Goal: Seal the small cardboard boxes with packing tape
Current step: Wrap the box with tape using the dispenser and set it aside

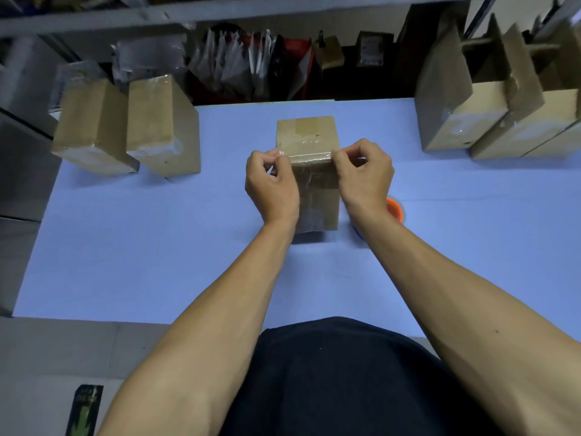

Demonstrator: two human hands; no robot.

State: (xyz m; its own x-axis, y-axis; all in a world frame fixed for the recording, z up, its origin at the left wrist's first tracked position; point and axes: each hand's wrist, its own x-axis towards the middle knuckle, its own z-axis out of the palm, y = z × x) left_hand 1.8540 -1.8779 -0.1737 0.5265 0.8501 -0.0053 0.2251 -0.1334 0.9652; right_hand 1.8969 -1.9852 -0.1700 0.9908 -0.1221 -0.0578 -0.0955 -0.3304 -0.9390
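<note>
We see a small cardboard box (309, 171) standing mid-worktop (157, 247), nearer its far edge. A clear tape strip (309, 156) crosses its top edge; our left hand (271, 185) and right hand (364, 180) each pinch one end between curled fingers. An orange tape roll (394, 209) sits just right.

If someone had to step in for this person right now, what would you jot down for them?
Left hand and right hand: each pinches an end of a clear tape strip stretched across the top front edge of the middle box.
Tape roll: orange, on the blue table, mostly hidden behind the right wrist.
Done: two boxes at far left look taped.
Left: press this strip down; the open-flapped boxes at far right seem unsealed.
</note>
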